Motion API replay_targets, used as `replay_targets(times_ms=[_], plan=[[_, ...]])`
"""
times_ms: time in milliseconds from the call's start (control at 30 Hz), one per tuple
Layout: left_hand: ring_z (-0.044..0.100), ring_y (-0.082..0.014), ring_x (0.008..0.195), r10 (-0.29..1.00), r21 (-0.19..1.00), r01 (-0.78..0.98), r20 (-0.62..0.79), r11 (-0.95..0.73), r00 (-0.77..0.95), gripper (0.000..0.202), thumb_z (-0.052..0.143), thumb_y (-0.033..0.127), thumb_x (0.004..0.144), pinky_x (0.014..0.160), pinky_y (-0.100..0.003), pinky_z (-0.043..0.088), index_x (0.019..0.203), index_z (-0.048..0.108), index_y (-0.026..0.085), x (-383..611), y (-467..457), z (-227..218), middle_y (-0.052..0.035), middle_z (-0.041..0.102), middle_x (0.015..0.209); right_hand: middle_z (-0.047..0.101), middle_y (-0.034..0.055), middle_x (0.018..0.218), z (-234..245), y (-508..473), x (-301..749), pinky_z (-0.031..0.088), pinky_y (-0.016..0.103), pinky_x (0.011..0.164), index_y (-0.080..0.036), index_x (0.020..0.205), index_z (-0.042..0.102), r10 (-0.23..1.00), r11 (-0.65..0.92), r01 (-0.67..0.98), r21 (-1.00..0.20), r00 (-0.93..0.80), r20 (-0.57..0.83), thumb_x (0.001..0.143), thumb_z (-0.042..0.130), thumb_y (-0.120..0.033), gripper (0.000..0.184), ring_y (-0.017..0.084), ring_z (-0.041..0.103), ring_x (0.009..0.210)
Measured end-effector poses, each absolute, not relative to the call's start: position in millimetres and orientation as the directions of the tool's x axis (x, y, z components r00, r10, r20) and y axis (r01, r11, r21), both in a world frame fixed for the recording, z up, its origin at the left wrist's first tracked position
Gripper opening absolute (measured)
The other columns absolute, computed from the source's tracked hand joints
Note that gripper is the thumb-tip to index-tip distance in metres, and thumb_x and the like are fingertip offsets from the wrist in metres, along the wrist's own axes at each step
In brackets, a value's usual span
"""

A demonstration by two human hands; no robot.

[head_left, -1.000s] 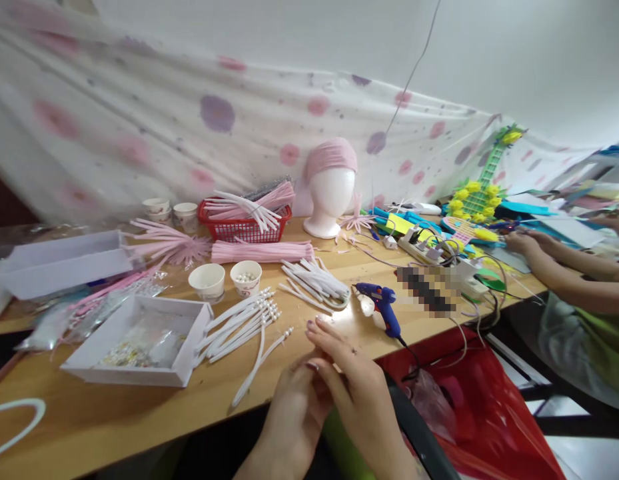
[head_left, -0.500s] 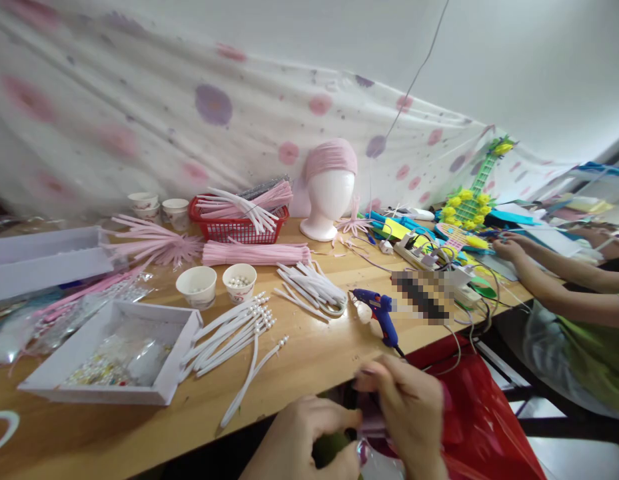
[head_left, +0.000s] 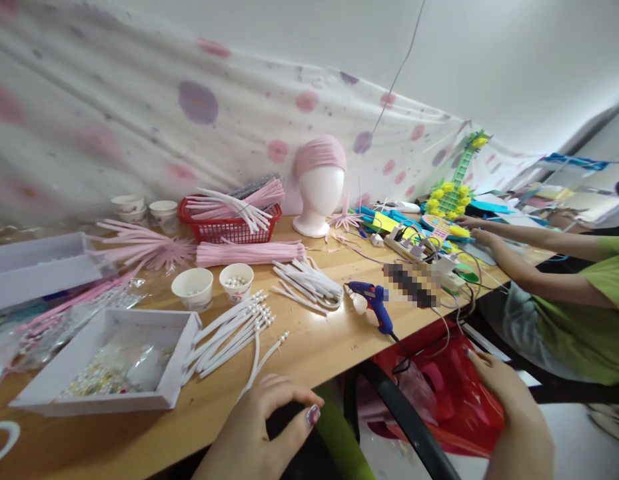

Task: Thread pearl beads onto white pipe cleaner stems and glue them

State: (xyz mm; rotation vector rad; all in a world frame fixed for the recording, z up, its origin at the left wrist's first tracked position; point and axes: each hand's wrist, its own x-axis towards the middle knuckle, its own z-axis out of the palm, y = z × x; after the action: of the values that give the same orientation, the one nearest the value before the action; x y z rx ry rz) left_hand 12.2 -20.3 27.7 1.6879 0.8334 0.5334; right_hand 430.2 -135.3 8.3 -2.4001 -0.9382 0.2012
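My left hand (head_left: 266, 427) hovers at the front edge of the table, thumb and index fingertip pressed together. Whatever it may pinch is hidden or too small to see. Out to the right, my right hand (head_left: 514, 403) is open with its fingers extended, in front of a red plastic bag (head_left: 472, 393). Close beyond my left hand lie white fuzzy stems tipped with pearl beads (head_left: 234, 337). A blue glue gun (head_left: 373, 300) rests on the table, farther right.
A white box (head_left: 184, 360) holds bagged beads. Paper cups (head_left: 192, 290), pink stems (head_left: 249, 253), a red basket (head_left: 229, 230) and a foam head (head_left: 316, 193) stand behind. Power strips (head_left: 414, 250) lie right. A black chair armrest (head_left: 399, 420) juts below. Another person's arms (head_left: 534, 267) work at right.
My hands were close together in front of the table; now they are apart, the right one farther right and open. The view has shifted, showing the armrest and more of the neighbouring person.
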Motion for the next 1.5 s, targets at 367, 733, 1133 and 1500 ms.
replay_targets(times_ms=[367, 733, 1133, 1500], plan=[[0.049, -0.0184, 0.053, 0.851, 0.989, 0.145, -0.098, 0.025, 0.515, 0.064, 0.051, 0.076, 0.090, 0.070, -0.030, 0.047, 0.061, 0.071, 0.023, 12.0, -23.3, 28.9, 0.0032, 0.043, 0.044, 0.050, -0.0025, 0.044, 67.3, -107.0, 313.5, 0.032, 0.029, 0.037, -0.026, 0.088, 0.074, 0.682, 0.105, 0.472, -0.875, 0.606, 0.409, 0.088, 0.072, -0.058, 0.033, 0.017, 0.045, 0.036], [0.071, -0.0222, 0.080, 0.974, 0.998, 0.042, -0.058, 0.050, 0.219, 0.032, 0.084, 0.050, 0.074, 0.084, -0.033, 0.054, 0.087, 0.072, 0.023, -5.2, -23.5, 12.6, -0.0030, 0.076, 0.084, 0.075, 0.0152, 0.093, -2.0, 51.3, 216.0, 0.048, 0.041, 0.089, -0.018, 0.083, 0.068, 0.932, -0.029, 0.823, -0.567, 0.228, 0.282, 0.089, 0.058, -0.004, 0.018, 0.031, 0.067, 0.097], [0.061, -0.0140, 0.062, 0.990, 0.975, -0.190, -0.099, 0.117, 0.101, 0.049, 0.083, 0.049, 0.078, 0.047, -0.021, 0.049, 0.112, 0.077, 0.014, 25.6, 13.2, 19.5, -0.0055, 0.073, 0.085, 0.068, 0.0028, 0.080, 23.1, -18.0, 184.7, 0.052, 0.029, 0.069, -0.021, 0.087, 0.062, 0.972, 0.178, 0.533, -0.827, 0.036, 0.233, 0.102, 0.052, -0.030, 0.020, 0.019, 0.065, 0.075], [0.074, -0.0207, 0.091, 0.995, 0.945, -0.324, -0.076, 0.051, -0.065, 0.028, 0.075, 0.041, 0.086, 0.086, -0.030, 0.058, 0.103, 0.078, 0.018, 24.3, 24.9, 10.4, -0.0067, 0.081, 0.101, 0.061, -0.0011, 0.073, 0.3, -18.4, 159.4, 0.040, 0.018, 0.039, -0.020, 0.099, 0.065, 0.992, -0.045, 0.086, -0.995, 0.120, -0.034, 0.100, 0.059, -0.051, 0.032, 0.010, 0.049, 0.048]])
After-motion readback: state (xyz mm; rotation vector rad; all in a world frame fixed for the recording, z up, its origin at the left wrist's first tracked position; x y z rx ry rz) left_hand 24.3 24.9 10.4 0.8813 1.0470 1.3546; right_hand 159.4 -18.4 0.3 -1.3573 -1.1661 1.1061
